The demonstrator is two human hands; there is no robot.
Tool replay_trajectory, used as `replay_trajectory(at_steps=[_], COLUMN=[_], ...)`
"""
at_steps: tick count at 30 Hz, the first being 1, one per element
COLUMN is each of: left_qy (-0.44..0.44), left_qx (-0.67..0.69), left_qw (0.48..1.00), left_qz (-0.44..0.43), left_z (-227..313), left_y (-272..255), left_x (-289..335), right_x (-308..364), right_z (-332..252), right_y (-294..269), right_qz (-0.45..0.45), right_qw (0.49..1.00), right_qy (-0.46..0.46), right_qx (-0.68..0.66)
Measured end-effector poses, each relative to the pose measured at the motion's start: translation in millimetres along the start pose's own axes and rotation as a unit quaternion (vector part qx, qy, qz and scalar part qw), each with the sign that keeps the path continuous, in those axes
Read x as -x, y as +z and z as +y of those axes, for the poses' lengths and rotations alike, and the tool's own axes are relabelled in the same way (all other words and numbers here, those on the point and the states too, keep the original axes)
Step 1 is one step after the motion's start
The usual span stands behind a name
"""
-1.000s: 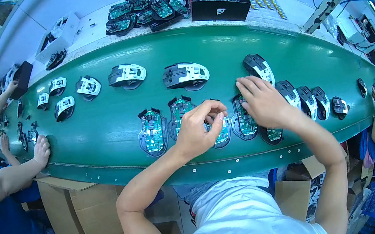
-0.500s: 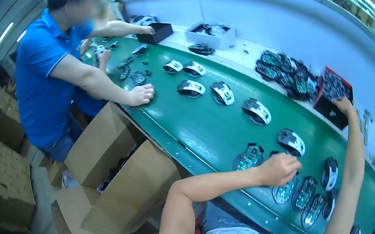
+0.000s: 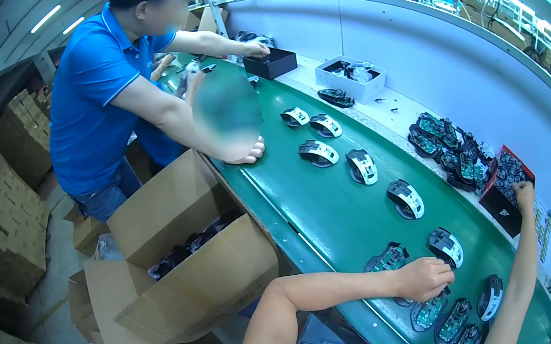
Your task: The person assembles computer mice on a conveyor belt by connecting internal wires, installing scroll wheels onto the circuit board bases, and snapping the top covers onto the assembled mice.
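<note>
My left hand (image 3: 424,279) is closed, fingers curled, above the green belt. What it holds, if anything, is hidden. Beneath and beside it lie opened computer mouse bases with green circuit boards (image 3: 453,321), and another mouse base (image 3: 387,257) sits just beyond the wrist. A white-and-black mouse (image 3: 446,247) rests past my knuckles. To the right, my right hand (image 3: 524,195) has its fingers drawn together at the edge of a black box with a red rim (image 3: 501,209), full of small dark parts. Anything in those fingers is too small to make out.
Several white-and-black mice (image 3: 361,166) line the green belt (image 3: 310,220). A heap of circuit-board bases (image 3: 452,147) lies on the side ledge near a white box (image 3: 369,87). At left stands an open carton (image 3: 192,282); a person in blue (image 3: 95,113) leans over the belt, one hand at a black box (image 3: 278,64).
The view has shifted, so the scene sits lower and further right. My right hand has drawn slightly back to the box's edge, fingers more closed. My left hand stays over the mouse bases.
</note>
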State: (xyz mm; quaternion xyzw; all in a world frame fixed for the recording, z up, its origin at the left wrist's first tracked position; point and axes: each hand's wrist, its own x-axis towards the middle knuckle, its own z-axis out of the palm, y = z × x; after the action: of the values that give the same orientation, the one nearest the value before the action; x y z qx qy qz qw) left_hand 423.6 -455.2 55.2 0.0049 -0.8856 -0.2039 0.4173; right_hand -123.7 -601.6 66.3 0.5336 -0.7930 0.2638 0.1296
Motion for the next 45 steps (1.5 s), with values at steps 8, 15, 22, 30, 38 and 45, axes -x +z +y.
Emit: replay_trajectory(at_steps=[8,15,22,30,38,45], left_qy=[-0.103,-0.369,-0.331,-0.438,-0.416,-0.441], left_qx=[0.125,0.563,0.593,0.668,0.740,0.684], left_qw=[0.985,0.737,0.733,0.601,0.516,0.564], left_qz=[0.058,0.063,0.049,-0.020,-0.111,-0.139], left_z=[-1,-1,0,6,17,24], left_y=[-8,-5,-10,-26,-16,-18], left_x=[1,-15,-6,-12,0,2], right_x=[70,280,312,329,345,352], right_z=[-187,-319,-332,-315,-309,-311], right_y=[-72,-167,-171,-181,-171,-174], right_qz=[-0.219,-0.138,-0.131,-0.098,-0.062,-0.149], right_qw=[0.845,0.931,0.929,0.937,0.934,0.915], right_qy=[0.057,-0.218,-0.288,-0.168,-0.175,-0.131], right_qx=[-0.485,-0.257,-0.193,-0.290,-0.306,-0.351])
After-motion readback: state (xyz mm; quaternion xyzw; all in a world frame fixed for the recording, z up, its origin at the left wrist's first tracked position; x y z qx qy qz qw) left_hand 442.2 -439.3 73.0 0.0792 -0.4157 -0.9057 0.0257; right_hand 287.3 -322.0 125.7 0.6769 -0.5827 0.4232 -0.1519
